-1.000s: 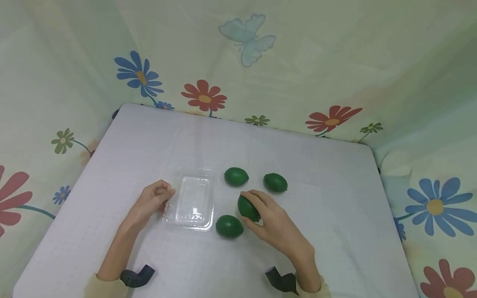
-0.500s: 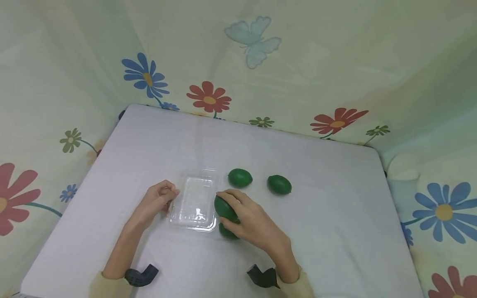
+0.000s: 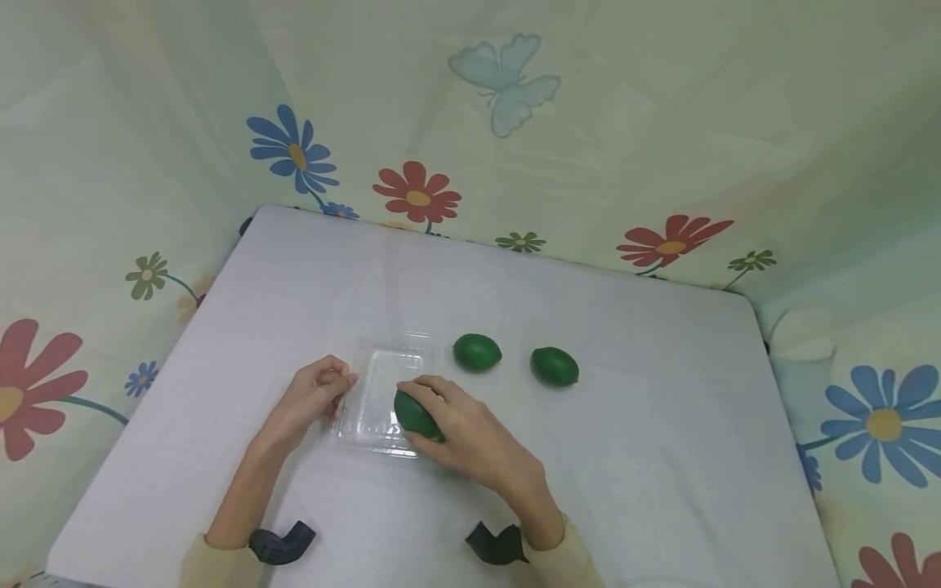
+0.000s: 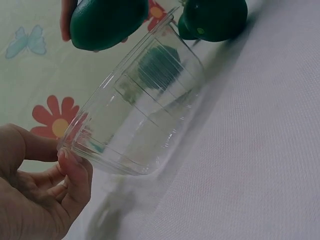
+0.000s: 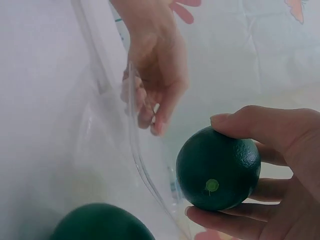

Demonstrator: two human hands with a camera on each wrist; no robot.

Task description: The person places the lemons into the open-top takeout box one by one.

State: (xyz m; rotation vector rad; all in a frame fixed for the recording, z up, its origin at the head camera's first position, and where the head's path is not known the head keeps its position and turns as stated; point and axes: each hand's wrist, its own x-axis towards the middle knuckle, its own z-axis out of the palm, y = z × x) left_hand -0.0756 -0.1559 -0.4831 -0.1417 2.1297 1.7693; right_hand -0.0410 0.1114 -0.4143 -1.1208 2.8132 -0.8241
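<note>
The left hand [image 3: 312, 400] pinches the left rim of the clear plastic tray [image 3: 378, 384], which sits near the middle of the bench [image 3: 662, 457]. The right hand [image 3: 463, 433] curls around a green lime [image 3: 413, 414], holding it over the tray. Two more limes [image 3: 477, 352] lie towards the far edge.

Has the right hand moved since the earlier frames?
Yes. The right hand, gripping a lime, has moved left to over the clear tray.
</note>
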